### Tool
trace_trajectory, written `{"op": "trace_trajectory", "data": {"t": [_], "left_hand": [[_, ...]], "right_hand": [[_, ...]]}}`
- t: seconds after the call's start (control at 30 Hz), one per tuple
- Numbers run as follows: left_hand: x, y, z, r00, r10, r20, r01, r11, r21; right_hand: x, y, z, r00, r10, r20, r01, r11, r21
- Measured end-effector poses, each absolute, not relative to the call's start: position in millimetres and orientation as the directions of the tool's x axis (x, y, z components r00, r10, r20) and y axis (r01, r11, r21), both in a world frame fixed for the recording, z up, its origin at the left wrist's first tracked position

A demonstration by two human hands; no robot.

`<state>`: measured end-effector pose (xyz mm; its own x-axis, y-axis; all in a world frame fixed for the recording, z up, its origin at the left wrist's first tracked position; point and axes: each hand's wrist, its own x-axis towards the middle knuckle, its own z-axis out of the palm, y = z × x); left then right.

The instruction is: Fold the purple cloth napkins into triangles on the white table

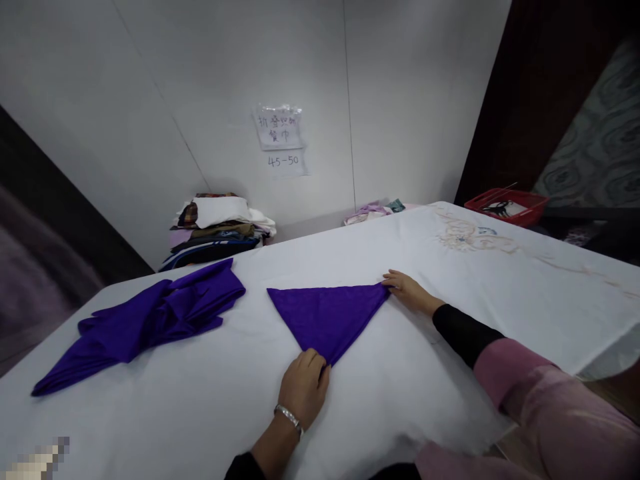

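A purple cloth napkin (333, 317) lies folded in a triangle on the white-covered table, with its long edge on the far side and a corner toward me. My left hand (303, 387), wearing a bracelet, has its fingers closed on that near corner; the fingertips are partly hidden. At the right-hand corner, my right hand (406, 290) pinches the cloth between thumb and fingers. Off to the left rests a crumpled heap of purple cloth (155, 317), apart from both hands.
White cloth with an embroidered pattern (463, 237) covers the table. Beyond its far edge sit a pile of folded clothes (215, 230) and some lilac cloth (370, 211). A red basket (530, 212) stands at the far right. Handwritten paper signs (280, 130) hang on the wall.
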<state>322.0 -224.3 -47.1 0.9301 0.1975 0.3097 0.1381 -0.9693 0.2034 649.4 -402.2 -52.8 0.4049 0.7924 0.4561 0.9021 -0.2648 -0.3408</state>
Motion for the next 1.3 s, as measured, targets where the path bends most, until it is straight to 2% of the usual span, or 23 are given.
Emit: {"op": "trace_trajectory", "data": {"t": [0.17, 0.53, 0.67, 0.8, 0.97, 1.17, 1.3], "left_hand": [[321, -226, -47, 0.934, 0.183, 0.308, 0.143, -0.979, 0.146], [317, -231, -41, 0.942, 0.212, 0.259, 0.181, -0.974, 0.137], [315, -232, -42, 0.941, 0.221, 0.255, 0.193, -0.972, 0.132], [314, -234, -41, 0.947, 0.232, 0.223, 0.221, -0.973, 0.072], [315, -236, -38, 0.951, 0.233, 0.202, 0.232, -0.972, 0.030], [304, -234, -41, 0.955, 0.216, 0.205, 0.213, -0.976, 0.037], [298, -232, -34, 0.959, 0.206, 0.195, 0.183, -0.974, 0.132]], "right_hand": [[648, -394, -51, 0.361, 0.820, 0.444, 0.921, -0.238, -0.309], [643, -412, -58, 0.338, 0.867, 0.366, 0.924, -0.232, -0.303], [647, -416, -62, 0.307, 0.891, 0.333, 0.939, -0.228, -0.256], [650, -416, -63, 0.274, 0.903, 0.330, 0.956, -0.218, -0.199], [650, -415, -59, 0.306, 0.886, 0.348, 0.950, -0.260, -0.173], [642, -433, -61, 0.367, 0.877, 0.310, 0.925, -0.308, -0.223], [641, -445, -65, 0.350, 0.886, 0.304, 0.931, -0.291, -0.222]]}}
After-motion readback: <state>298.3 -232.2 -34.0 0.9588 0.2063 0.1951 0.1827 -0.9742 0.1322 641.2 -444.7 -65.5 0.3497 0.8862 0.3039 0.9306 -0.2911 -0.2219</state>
